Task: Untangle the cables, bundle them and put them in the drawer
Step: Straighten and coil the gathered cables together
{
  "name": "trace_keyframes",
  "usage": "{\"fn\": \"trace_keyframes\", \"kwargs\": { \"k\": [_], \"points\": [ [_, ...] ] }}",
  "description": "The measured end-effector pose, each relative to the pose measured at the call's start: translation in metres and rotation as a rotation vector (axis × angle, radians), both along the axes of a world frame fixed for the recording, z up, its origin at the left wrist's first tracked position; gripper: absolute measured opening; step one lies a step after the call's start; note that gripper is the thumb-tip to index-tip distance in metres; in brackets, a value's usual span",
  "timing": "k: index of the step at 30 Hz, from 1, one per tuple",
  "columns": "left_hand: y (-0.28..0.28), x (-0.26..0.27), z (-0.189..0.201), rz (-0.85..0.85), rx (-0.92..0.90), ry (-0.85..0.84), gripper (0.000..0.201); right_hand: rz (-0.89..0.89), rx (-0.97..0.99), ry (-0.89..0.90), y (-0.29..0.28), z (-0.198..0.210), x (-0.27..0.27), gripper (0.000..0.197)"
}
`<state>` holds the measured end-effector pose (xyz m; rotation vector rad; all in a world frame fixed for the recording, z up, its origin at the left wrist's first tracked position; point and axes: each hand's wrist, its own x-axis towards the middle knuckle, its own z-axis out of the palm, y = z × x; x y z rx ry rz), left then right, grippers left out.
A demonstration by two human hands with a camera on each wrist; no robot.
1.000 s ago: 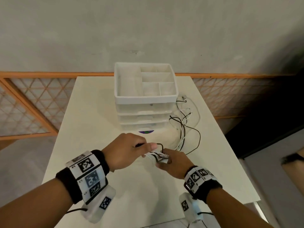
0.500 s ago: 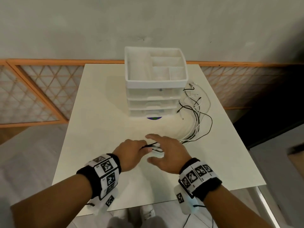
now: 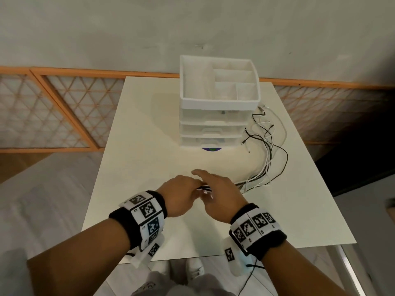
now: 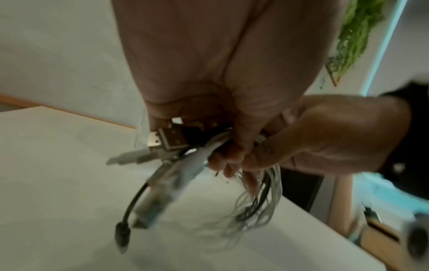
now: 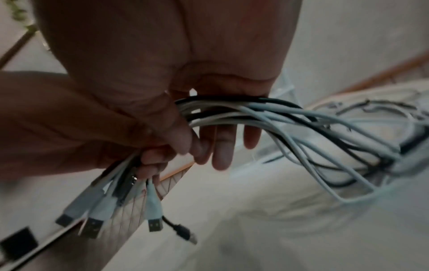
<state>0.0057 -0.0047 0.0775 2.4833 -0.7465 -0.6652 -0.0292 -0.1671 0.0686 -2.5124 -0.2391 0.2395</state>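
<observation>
- vs half a second ago: hands sit a bit nearer the front edge, and the right hand (image 3: 220, 195) now lies further over the left, with its fingers out past it toward 10 o'clock
- left hand (image 3: 181, 196) at about 7 o'clock of the surface, fingers curled tight round the plug ends of the cables (image 3: 264, 167); USB plugs (image 5: 92, 227) dangle below it
- right hand just beside it: cables run across its palm, fingers mostly straight, thumb pressing near the bunch
- rest of the black and white cables trails out to 3 o'clock, loose on the surface, right beside the drawer unit (image 3: 215, 122)
- drawer unit at 12 o'clock, drawers closed, open tray on top
- white surface (image 3: 139, 146) against a grey wall (image 3: 106, 28), orange lattice panels (image 3: 53, 112) along it
</observation>
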Motion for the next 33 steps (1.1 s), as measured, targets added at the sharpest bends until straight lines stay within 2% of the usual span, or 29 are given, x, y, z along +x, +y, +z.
{"fn": "trace_keyframes", "kwargs": {
  "k": [2,4,6,8,11,13,15,17,18,20,21,22,25,28,30,33],
  "points": [
    [0.006,0.001,0.001,0.082,-0.065,-0.035,0.019,-0.065,0.226,0.041,-0.003,0.000,0.003,0.050],
    [0.015,0.002,-0.001,0.160,-0.071,-0.085,0.012,-0.157,0.357,0.057,-0.009,0.005,0.001,0.044],
    [0.021,0.000,-0.003,0.191,-0.150,-0.035,0.008,-0.213,0.457,0.045,-0.012,0.007,-0.003,0.039],
    [0.020,-0.003,-0.002,0.177,-0.269,0.034,0.012,-0.265,0.521,0.038,-0.016,0.007,-0.006,0.039],
    [0.014,-0.005,0.001,0.129,-0.284,0.057,0.023,-0.212,0.427,0.037,-0.021,0.012,-0.009,0.034],
    [0.010,-0.004,0.004,0.086,-0.266,0.058,0.025,-0.113,0.302,0.017,-0.017,0.017,-0.010,0.032],
    [0.006,-0.004,0.008,0.069,-0.305,0.041,0.025,-0.049,0.277,-0.032,-0.010,0.021,-0.010,0.030],
    [0.007,-0.004,0.011,0.103,-0.358,0.029,0.036,-0.112,0.350,-0.027,-0.007,0.023,-0.010,0.032],
    [0.009,-0.003,0.011,0.149,-0.381,0.065,0.050,-0.159,0.407,-0.005,-0.009,0.024,-0.010,0.032],
    [0.017,-0.003,0.006,0.279,-0.448,0.217,0.077,-0.209,0.526,0.007,-0.014,0.025,-0.012,0.027],
    [0.021,-0.004,0.001,0.332,-0.478,0.274,0.081,-0.222,0.582,-0.002,-0.016,0.026,-0.013,0.024],
    [0.023,-0.006,-0.003,0.364,-0.509,0.308,0.074,-0.232,0.629,-0.007,-0.017,0.028,-0.015,0.023],
    [0.027,-0.012,-0.008,0.499,-0.684,0.394,0.030,-0.245,0.707,0.011,-0.021,0.030,-0.020,0.027],
    [0.035,-0.009,-0.005,0.600,-0.773,0.279,0.024,-0.213,0.712,0.037,-0.023,0.030,-0.025,0.031],
    [0.041,-0.003,0.001,0.573,-0.729,0.170,0.018,-0.196,0.701,0.055,-0.024,0.028,-0.028,0.033],
    [0.047,0.004,0.013,0.472,-0.661,0.154,0.017,-0.158,0.685,0.085,-0.023,0.026,-0.030,0.032]
  ]
}}
